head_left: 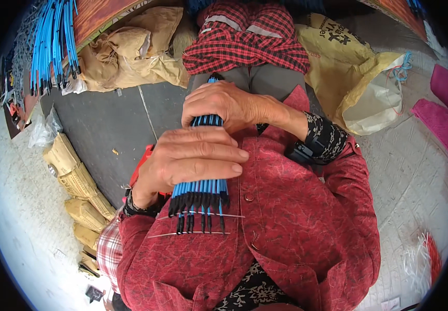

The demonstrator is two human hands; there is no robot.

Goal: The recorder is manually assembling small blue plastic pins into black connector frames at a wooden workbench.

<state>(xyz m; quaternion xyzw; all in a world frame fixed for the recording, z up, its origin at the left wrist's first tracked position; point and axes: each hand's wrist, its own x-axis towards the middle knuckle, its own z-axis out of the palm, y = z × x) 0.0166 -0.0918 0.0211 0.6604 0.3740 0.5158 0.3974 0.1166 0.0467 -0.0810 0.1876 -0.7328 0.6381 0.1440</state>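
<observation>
A bundle of thin blue cables (207, 120) with black ends lies in front of my red jacket. My right hand (218, 105) is closed round its upper part, below a small black tip at the top. Lower down, my left hand (198, 158) lies across the bundle with its fingers pressed together over it; the left thumb is hidden. Below that hand, black sleeves (198, 201) cover the cable ends, several reaching lower than the others. Two thin, pale wires or strips (187, 234) cross the bundle there.
More blue cables (53, 44) hang from a wooden table edge (97, 23) at upper left. Brown sacks (141, 52) stand beneath it. A red-and-black plaid cloth (247, 44) is at the top, a yellow woven bag (338, 67) to its right. Brown packages (73, 171) line the left.
</observation>
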